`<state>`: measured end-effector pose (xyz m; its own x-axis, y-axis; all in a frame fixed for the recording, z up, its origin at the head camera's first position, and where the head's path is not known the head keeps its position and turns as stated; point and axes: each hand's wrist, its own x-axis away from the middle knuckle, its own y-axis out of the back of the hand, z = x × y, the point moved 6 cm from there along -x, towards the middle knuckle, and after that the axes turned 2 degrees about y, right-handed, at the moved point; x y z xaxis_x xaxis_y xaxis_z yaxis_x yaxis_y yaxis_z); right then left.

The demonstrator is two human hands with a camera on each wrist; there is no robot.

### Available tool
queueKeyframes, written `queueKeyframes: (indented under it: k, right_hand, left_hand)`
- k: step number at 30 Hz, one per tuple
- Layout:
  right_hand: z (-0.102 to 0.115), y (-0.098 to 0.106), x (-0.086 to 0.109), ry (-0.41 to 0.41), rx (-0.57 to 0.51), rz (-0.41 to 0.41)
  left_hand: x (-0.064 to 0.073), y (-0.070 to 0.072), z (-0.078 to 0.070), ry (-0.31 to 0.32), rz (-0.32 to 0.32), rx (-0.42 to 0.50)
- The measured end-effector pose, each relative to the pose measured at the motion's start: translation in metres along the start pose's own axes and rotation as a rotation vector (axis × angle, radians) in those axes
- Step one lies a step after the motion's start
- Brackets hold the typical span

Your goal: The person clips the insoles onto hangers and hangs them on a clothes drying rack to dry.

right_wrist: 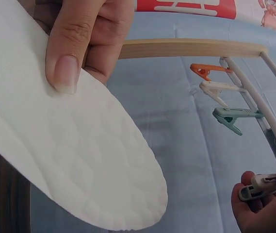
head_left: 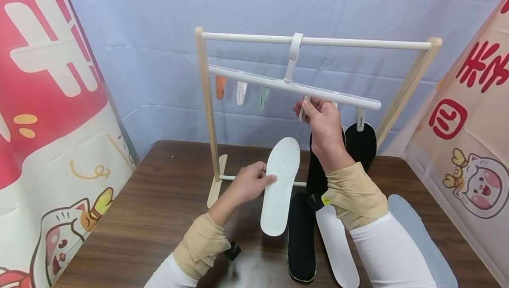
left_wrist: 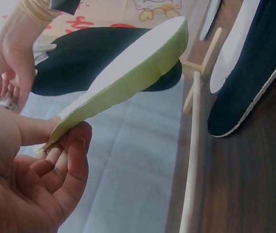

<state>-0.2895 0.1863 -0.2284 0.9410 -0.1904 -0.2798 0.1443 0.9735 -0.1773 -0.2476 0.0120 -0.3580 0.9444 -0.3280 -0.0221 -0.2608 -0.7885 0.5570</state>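
My left hand [head_left: 251, 181] pinches a white insole [head_left: 280, 186] between thumb and fingers near its edge, in front of the rack. In the left wrist view the insole's side looks yellow-green. Higher up, my right hand [head_left: 324, 122] pinches a pale clothespin [head_left: 303, 109] hanging from the white hanger bar [head_left: 294, 87]. Orange [right_wrist: 203, 71], white [right_wrist: 218, 91] and green clothespins [right_wrist: 232, 116] hang from the bar's left part. At its right end a grey clothespin [head_left: 360, 120] holds a black insole [head_left: 362, 144]. Another black insole hangs partly behind my right hand and forearm.
The hanger hooks over the top rod [head_left: 358, 43] of a wooden-sided rack [head_left: 207, 102]. On the brown table [head_left: 159, 199] lie a black insole [head_left: 301, 239], a white insole [head_left: 339, 252] and a grey-blue insole [head_left: 421, 239]. Printed cloths hang at both sides.
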Motion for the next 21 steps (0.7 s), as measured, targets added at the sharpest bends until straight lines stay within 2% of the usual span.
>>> queueKeyframes:
  k: [21]
  right_hand:
    - [0.000, 0.001, 0.001, -0.011, 0.001, 0.030]
  left_hand:
    - [0.000, 0.009, -0.017, -0.075, -0.025, -0.027]
